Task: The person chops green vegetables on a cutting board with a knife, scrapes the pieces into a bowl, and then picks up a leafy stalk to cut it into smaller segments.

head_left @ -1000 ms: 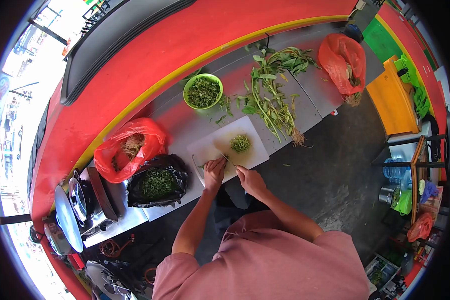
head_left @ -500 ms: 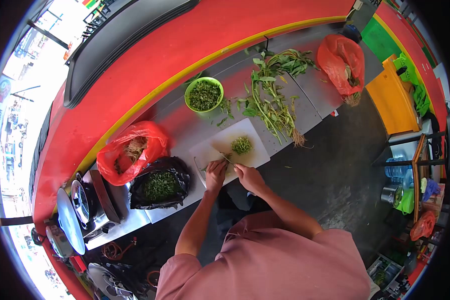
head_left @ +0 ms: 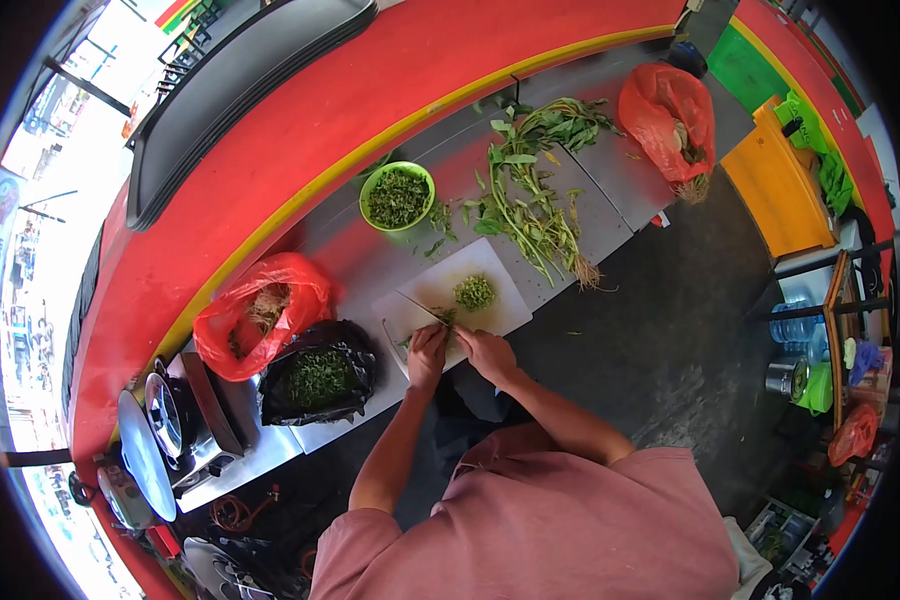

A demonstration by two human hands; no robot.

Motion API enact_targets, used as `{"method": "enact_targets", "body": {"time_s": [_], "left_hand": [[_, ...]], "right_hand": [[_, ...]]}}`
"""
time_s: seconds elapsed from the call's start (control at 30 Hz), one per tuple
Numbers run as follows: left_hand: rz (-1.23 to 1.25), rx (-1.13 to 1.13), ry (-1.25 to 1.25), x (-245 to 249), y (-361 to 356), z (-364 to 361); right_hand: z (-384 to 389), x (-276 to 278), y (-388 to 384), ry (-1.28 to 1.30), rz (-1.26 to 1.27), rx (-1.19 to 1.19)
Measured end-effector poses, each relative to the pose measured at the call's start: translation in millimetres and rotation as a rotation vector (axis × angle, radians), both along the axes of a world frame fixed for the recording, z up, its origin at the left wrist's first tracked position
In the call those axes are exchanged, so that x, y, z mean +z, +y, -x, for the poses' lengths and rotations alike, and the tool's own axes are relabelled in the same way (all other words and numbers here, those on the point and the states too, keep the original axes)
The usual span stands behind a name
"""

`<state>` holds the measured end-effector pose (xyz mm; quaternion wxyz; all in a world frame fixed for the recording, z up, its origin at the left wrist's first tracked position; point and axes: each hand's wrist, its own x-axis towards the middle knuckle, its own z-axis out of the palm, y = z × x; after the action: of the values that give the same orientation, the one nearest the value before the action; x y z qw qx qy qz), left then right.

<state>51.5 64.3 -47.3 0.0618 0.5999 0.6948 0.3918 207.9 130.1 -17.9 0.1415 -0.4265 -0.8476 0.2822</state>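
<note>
On the white cutting board (head_left: 507,318), my right hand (head_left: 487,352) is closed round the handle of a knife (head_left: 418,304), whose blade slants up and left across the board. My left hand (head_left: 428,353), fingers bent, presses a small bunch of green stems (head_left: 442,315) beside the blade. The fingers partly hide that bunch. Just beyond my right hand lies a pile of chopped green stems (head_left: 475,291). Whole leafy stems with roots (head_left: 530,205) are spread on the metal counter right of the board.
A green bowl (head_left: 365,208) of cut leaves stands behind the board. Left are a red plastic bag (head_left: 220,328) with roots, a black bag (head_left: 270,400) of chopped greens and a stove (head_left: 205,455) with a pot. Another red bag (head_left: 660,105) sits far right. A red wall (head_left: 300,130) borders the counter.
The knife has shifted slightly left, and its blade shows more beyond the stems. My right hand is a little closer to my left hand. The whole view has moved slightly.
</note>
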Motion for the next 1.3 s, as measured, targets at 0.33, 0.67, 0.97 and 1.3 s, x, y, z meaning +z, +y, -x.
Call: {"method": "enact_targets", "body": {"time_s": [0.33,0.67,0.97,1.3], "left_hand": [[0.028,0.035,0.024,-7.5,0.4,-2.0],[0.043,-0.056,0.063,6.7,0.1,1.1],[0.022,-0.025,-0.014,8.4,3.2,-2.4],[-0.014,-0.015,-0.010,3.4,2.8,-0.6]], "right_hand": [[-26.8,11.5,19.4,0.188,0.283,-0.153],[-33.5,20.5,-4.6,0.261,0.330,-0.128],[-34.2,12.1,-16.2,0.221,0.353,-0.085],[-26.0,8.8,-23.3,0.180,0.252,-0.075]]}}
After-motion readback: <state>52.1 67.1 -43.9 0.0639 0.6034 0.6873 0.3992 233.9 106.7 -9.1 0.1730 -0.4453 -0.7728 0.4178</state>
